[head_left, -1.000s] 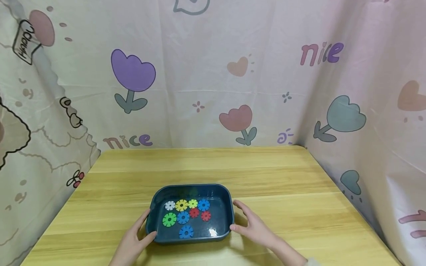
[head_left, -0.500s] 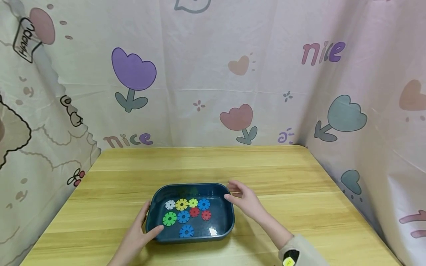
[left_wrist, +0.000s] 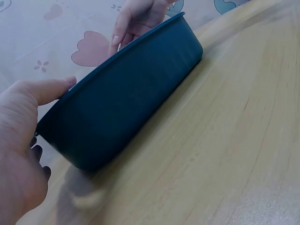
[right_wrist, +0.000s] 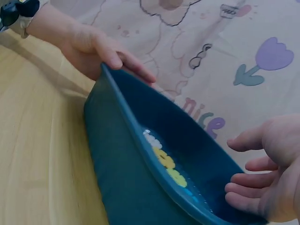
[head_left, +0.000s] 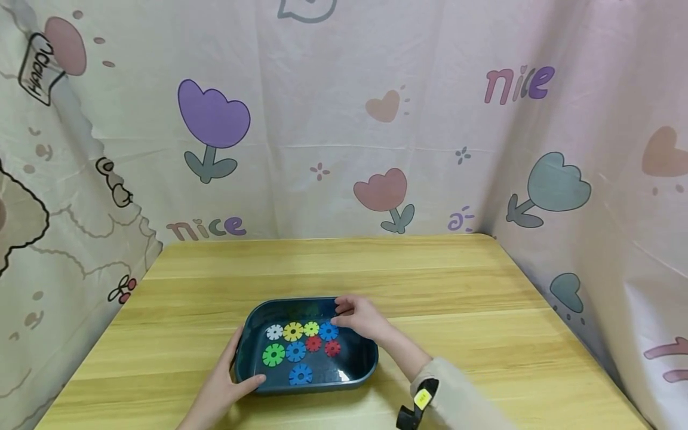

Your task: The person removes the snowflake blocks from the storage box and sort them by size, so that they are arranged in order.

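Note:
A dark blue plastic tray (head_left: 312, 389) sits on the table, holding several flat snowflake-shaped plastic discs. White (head_left: 275, 326), yellow and lime discs lie along its far side beside a blue disc (head_left: 326, 334). Below these are a green disc (head_left: 273, 361), red discs and more blue ones. My left hand (head_left: 215, 385) grips the tray's left end, thumb over the rim; some of its fingers are hidden in the left wrist view. Over the far right part of the tray is my right hand (head_left: 365, 318), fingers loosely bent, holding nothing, its thumb near the blue disc.
The wooden table (head_left: 457, 310) extends behind and to the right of the tray. A printed cloth (head_left: 312, 119) hangs at the back and sides. A black strap with a yellow patch (head_left: 423, 399) is round the right sleeve.
My right hand has left the tray's right end and moved up and left over its far right part. My left thumb has shifted further in over the rim. The tray stays put.

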Demonstrator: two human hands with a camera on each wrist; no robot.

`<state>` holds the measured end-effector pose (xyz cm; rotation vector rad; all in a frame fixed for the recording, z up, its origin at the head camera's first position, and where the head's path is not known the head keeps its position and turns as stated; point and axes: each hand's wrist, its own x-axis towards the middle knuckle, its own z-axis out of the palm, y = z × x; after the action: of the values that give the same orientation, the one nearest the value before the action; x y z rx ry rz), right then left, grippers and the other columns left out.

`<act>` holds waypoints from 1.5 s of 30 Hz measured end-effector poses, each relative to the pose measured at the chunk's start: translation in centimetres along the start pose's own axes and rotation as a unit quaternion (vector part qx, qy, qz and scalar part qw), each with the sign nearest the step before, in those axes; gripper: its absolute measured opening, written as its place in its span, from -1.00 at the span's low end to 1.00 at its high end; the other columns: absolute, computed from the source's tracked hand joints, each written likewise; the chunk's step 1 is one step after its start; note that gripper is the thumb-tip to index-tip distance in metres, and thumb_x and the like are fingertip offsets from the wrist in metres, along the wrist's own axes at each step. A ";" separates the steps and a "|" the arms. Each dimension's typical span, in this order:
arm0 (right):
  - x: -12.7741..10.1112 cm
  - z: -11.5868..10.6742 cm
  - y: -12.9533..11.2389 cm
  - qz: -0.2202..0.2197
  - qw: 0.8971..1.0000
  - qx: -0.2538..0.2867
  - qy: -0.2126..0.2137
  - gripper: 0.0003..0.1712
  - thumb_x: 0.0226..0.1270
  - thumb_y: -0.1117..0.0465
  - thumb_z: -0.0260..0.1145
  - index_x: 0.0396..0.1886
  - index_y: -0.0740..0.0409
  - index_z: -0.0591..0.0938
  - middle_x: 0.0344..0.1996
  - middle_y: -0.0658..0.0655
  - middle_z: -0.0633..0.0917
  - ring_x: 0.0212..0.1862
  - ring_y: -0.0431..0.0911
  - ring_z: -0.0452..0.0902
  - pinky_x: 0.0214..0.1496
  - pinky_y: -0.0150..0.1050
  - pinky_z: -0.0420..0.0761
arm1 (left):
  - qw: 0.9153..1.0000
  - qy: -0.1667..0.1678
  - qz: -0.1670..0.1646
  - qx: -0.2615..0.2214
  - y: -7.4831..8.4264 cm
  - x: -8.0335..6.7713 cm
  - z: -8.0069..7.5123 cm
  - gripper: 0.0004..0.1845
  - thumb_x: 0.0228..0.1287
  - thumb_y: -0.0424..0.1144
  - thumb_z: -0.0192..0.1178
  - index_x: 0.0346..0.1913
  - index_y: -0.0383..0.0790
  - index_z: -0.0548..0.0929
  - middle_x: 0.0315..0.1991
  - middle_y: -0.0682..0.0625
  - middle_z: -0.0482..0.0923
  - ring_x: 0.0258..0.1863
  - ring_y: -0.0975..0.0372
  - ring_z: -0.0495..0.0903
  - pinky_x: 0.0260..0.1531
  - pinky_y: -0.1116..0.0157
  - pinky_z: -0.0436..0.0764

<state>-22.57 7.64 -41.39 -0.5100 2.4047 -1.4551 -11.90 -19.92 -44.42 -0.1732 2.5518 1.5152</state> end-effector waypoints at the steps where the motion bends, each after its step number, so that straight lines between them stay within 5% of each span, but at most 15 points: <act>1: 0.2 0.3 0.0 0.005 1.000 0.000 0.000 -0.44 0.20 0.23 0.34 0.15 0.40 0.46 -0.05 0.28 0.61 -0.05 0.06 0.53 0.00 -0.09 0.58 | 1.000 0.000 0.002 -0.003 -0.1 0.0 0.0 0.14 0.06 -0.06 0.35 0.50 -0.05 -0.28 0.46 -0.35 -0.25 0.36 -0.34 -0.16 0.16 -0.38 -0.01; 15: 1.4 2.1 0.3 0.044 0.996 -0.079 0.000 -0.50 0.09 0.24 0.41 0.04 0.34 0.55 -0.16 0.22 0.65 -0.10 0.06 0.56 -0.11 -0.10 0.61 | 0.999 -0.033 -0.009 -0.017 -1.5 0.3 -0.7 0.12 0.03 -0.12 0.40 0.50 -0.11 -0.17 0.45 -0.38 -0.21 0.36 -0.33 -0.18 0.17 -0.39 -0.08; 25: 1.8 2.9 1.3 0.036 0.991 -0.125 0.025 -0.56 0.04 0.28 0.45 -0.07 0.38 0.60 -0.22 0.23 0.67 -0.11 0.09 0.58 -0.11 -0.07 0.61 | 1.000 -0.024 0.010 -0.005 -1.6 0.2 -0.7 0.05 0.06 -0.11 0.38 0.49 -0.18 -0.09 0.44 -0.36 -0.16 0.36 -0.30 -0.09 0.21 -0.33 -0.02; 31: 1.9 3.6 1.2 0.010 0.976 -0.216 0.024 -0.55 0.02 0.28 0.47 -0.06 0.35 0.61 -0.25 0.19 0.67 -0.17 0.02 0.59 -0.19 -0.19 0.62 | 1.000 -0.023 0.005 0.009 -1.7 0.2 -0.9 0.05 0.08 -0.07 0.36 0.48 -0.20 -0.09 0.44 -0.36 -0.14 0.36 -0.30 -0.08 0.22 -0.31 0.02; 38: 1.9 4.2 1.0 0.006 0.950 -0.313 0.017 -0.51 0.02 0.19 0.48 -0.03 0.31 0.63 -0.14 0.20 0.61 -0.09 0.00 0.52 -0.06 -0.19 0.59 | 0.999 -0.021 0.002 0.025 -1.6 0.0 -1.0 0.06 0.06 -0.01 0.36 0.49 -0.18 -0.09 0.44 -0.36 -0.13 0.36 -0.28 -0.06 0.22 -0.29 0.05; 45: 1.8 4.4 1.1 0.012 0.943 -0.332 0.008 -0.58 0.02 0.15 0.49 -0.13 0.27 0.66 -0.24 0.15 0.57 -0.20 -0.05 0.49 -0.14 -0.24 0.58 | 0.999 -0.023 -0.010 0.041 -1.5 -0.1 -1.0 0.07 0.05 0.04 0.35 0.49 -0.17 -0.08 0.43 -0.38 -0.13 0.35 -0.29 -0.05 0.19 -0.32 0.08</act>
<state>-22.53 3.85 -44.46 -0.5989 2.8695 -0.5968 -11.66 -21.50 -45.21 -0.1522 2.5618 1.3891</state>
